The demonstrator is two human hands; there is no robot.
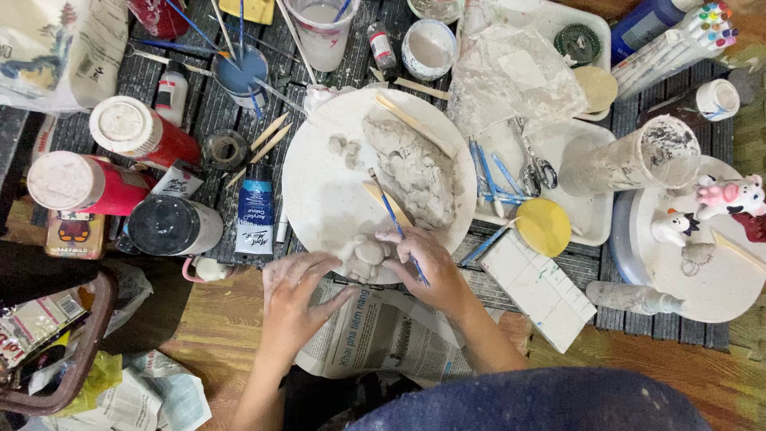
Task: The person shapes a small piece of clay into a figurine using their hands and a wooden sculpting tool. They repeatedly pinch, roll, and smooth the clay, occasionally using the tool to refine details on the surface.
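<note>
A small grey clay figure (365,257) sits at the near edge of the round white board (319,191), right between the two hands. The left hand (297,299) lies just left of it, fingers loosely spread and open, fingertips touching its side. The right hand (427,267) presses it from the right while gripping a thin blue-handled brush (395,219) that slants up across the board. Farther up lies a larger clay slab (415,172). Newspaper (383,335) lies under the wrists on the desk (223,327).
</note>
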